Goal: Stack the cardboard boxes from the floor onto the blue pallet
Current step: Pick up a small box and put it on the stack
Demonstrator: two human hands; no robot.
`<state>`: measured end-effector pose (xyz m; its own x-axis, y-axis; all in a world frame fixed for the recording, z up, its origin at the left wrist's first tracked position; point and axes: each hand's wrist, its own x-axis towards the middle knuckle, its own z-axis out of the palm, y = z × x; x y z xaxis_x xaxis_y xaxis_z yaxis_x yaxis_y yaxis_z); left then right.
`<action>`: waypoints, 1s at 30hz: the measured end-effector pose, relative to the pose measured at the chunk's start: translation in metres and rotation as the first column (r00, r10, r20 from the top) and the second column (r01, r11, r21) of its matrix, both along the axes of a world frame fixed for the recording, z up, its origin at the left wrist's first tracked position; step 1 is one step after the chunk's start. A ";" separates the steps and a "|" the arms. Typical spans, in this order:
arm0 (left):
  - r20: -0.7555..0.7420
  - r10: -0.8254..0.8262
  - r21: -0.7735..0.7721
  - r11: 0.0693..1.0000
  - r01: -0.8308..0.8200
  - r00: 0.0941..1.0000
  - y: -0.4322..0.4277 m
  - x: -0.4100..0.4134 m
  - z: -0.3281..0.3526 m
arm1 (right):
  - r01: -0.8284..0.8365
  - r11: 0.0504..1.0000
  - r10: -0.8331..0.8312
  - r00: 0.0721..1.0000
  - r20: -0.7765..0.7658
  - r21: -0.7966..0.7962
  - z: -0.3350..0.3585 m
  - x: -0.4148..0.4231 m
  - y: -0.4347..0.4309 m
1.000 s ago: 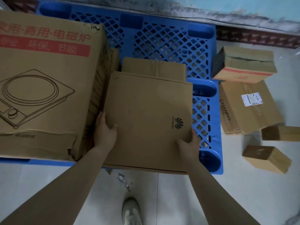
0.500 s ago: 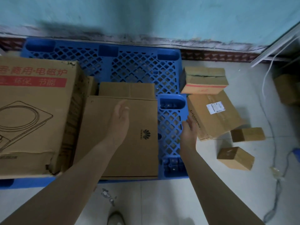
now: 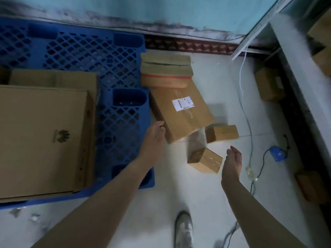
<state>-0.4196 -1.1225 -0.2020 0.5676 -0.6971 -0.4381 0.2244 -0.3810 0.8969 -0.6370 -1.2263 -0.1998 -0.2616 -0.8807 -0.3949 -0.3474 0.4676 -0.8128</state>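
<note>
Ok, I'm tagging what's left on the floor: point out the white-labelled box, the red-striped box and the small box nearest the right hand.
White-labelled box [image 3: 186,122], head view, top face below the label.
Red-striped box [image 3: 166,69], head view, top flap above the stripe.
Nearest small box [image 3: 208,161], head view, taped top face.

View: head, single, worn by you
Position: above your own forearms, which run up from the lower edge
Facing: forward and steeply down onto the floor [image 3: 223,86], toward the foot of the teal wall [image 3: 179,11]
Nearness: close; your left hand [image 3: 154,135] and right hand [image 3: 232,161] sit mid-frame, your shoe [image 3: 184,228] at the bottom edge
Coverage: blue pallet [image 3: 125,56] cut off at the left edge; labelled cardboard box [image 3: 180,120] near centre
Lens: wide, straight lines bowed toward the edges; frame somewhat blurred
</note>
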 end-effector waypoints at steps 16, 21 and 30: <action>-0.221 -0.096 0.079 0.990 0.116 0.971 -0.138 -0.243 -0.267 | -0.169 0.959 0.201 0.971 -0.125 0.227 -0.260 -0.159 -0.140; -0.338 -0.125 0.131 0.975 0.179 0.933 -0.146 -0.262 -0.305 | -0.122 0.904 0.101 0.992 0.074 0.409 -0.306 -0.157 -0.146; -0.421 0.056 0.210 0.977 0.036 0.905 -0.111 -0.203 -0.260 | -0.314 0.876 0.238 0.941 0.239 0.365 -0.246 -0.089 -0.122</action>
<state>-0.6223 -1.2336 -0.4617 0.3032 -0.5592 -0.7716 0.5686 -0.5435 0.6174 -0.7264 -1.3487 -0.4462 0.0786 -0.6688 -0.7392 -0.3744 0.6674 -0.6437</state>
